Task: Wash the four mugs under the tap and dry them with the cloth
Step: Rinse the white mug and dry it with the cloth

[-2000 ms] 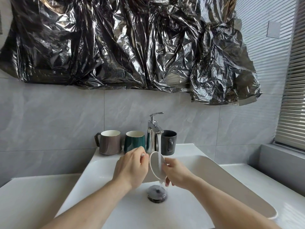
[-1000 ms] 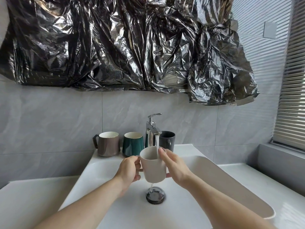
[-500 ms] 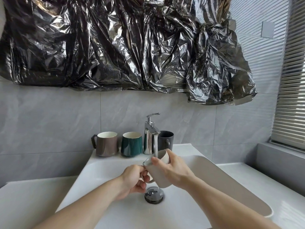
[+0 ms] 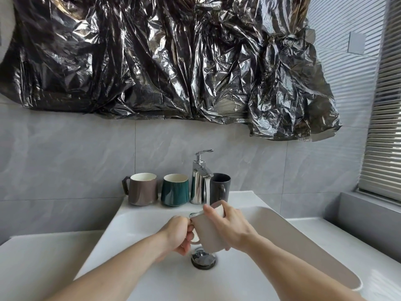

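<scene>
Tilted now toward the running stream, the beige mug [image 4: 209,233] sits lower over the basin than a second ago, when it was held upright under the spout; the right hand [image 4: 231,229] has slid from the rim across its side wall. The left hand [image 4: 179,234] curls round the mug's handle, fingers closed through the loop, while the right hand wraps the body, thumb lying near the rim and fingers bent round the far side. Both forearms reach in from the near edge of the white sink [image 4: 303,242], wrists roughly level, the mug held between them just above the drain [image 4: 203,260]. Water falls from the chrome tap [image 4: 200,179] and strikes the mug's lip.

As a reading of progress, this looks like an early stage: one mug is mid-rinse, and three others stand on the sink's back ledge, apparently awaiting their turn. The brown mug [image 4: 142,189] and the green mug [image 4: 175,190] stand side by side left of the tap; the dark grey mug [image 4: 220,189] stands just behind it on the right. Whether any of the three has already been washed cannot be told. No cloth is in view, so drying appears not yet begun. Crumpled black plastic sheeting [image 4: 173,61] covers the wall above the grey tiles.
</scene>
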